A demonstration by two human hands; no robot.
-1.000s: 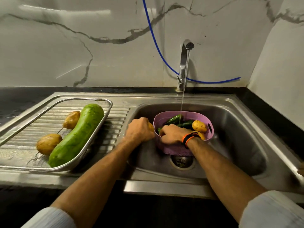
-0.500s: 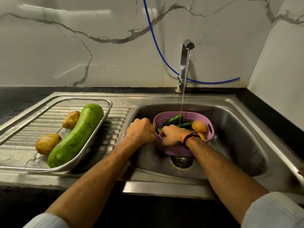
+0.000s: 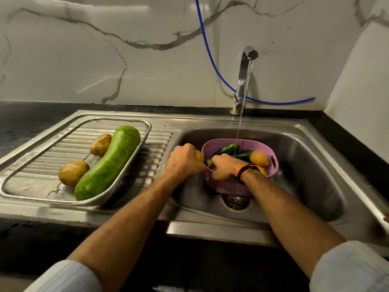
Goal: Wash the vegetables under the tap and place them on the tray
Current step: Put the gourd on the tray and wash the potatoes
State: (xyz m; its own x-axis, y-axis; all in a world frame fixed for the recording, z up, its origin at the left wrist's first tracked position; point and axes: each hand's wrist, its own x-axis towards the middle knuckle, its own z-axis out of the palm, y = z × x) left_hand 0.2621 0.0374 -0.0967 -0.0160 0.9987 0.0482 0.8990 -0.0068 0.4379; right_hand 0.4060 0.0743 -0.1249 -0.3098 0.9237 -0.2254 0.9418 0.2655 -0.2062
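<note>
A purple basket (image 3: 271, 150) stands in the sink under the running tap (image 3: 244, 79); it holds green cucumbers (image 3: 227, 149) and a potato (image 3: 259, 158). My left hand (image 3: 184, 162) grips a potato (image 3: 199, 155) just outside the basket's left rim; only the potato's tip shows. My right hand (image 3: 223, 167) reaches over the basket's near rim, fingers curled among the vegetables; what it holds is hidden. A steel mesh tray (image 3: 37, 182) on the drainboard carries a large green gourd (image 3: 109, 163) and two potatoes (image 3: 73, 172) (image 3: 101, 144).
The sink basin (image 3: 311, 175) has its drain (image 3: 236, 202) under the basket. A blue hose (image 3: 212, 60) runs down the marble wall behind the tap. Dark countertop (image 3: 25, 121) borders the sink on the left and right.
Almost nothing differs. My left hand stays closed on its potato at the basket's left rim, and my right hand shifts slightly inside the basket.
</note>
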